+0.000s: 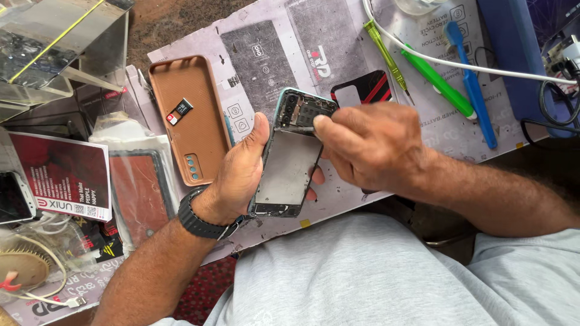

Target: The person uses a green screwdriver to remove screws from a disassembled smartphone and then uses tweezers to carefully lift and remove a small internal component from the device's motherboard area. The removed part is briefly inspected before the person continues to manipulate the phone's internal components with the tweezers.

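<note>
My left hand [238,172] wraps the opened phone [290,154] above the grey mat [423,127]; my right hand [371,145] pinches at its top end, brown case [190,115] lying just left.

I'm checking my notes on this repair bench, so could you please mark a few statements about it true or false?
1. The left hand holds the opened phone. True.
2. The right hand grips the green screwdriver. False: it lies on the mat; the right hand's fingertips are at the phone's top.
3. A small card tray lies in the brown phone case. True.
4. The blue tool lies inside the case. False: it lies on the mat.
</note>
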